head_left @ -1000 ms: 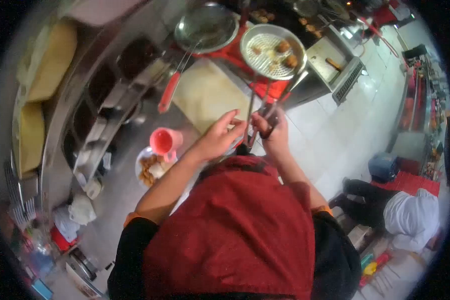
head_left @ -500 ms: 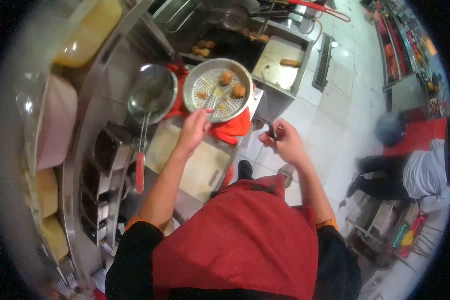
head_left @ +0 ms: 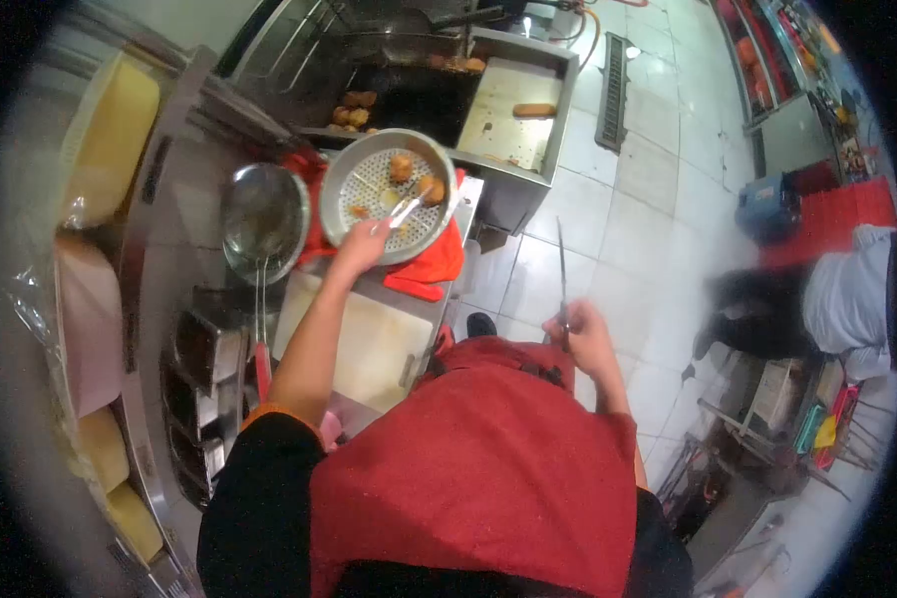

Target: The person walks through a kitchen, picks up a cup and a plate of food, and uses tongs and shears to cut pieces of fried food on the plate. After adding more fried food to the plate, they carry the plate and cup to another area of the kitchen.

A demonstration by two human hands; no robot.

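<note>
My left hand (head_left: 362, 247) is closed around metal tongs (head_left: 405, 210) at the near rim of a round perforated metal pan (head_left: 355, 171). The tips of the tongs meet a browned fried piece (head_left: 430, 189) on the pan's right side. Another fried piece (head_left: 400, 167) and small crumbs lie beside it. My right hand (head_left: 583, 334) grips a long thin blade (head_left: 562, 261), likely a knife, upright over the floor. A red cloth (head_left: 432, 261) is bunched under the pan.
A strainer (head_left: 265, 221) with a red handle sits left of the pan. Below is a white cutting board (head_left: 379, 344). Behind stand a dark fryer (head_left: 419, 103) and a metal tray (head_left: 496, 108). Another person (head_left: 847, 299) is at the far right.
My left hand has moved the tongs onto a fried piece in the pan. My right hand is lower in view, and its blade now shows at full length. The view has shifted.
</note>
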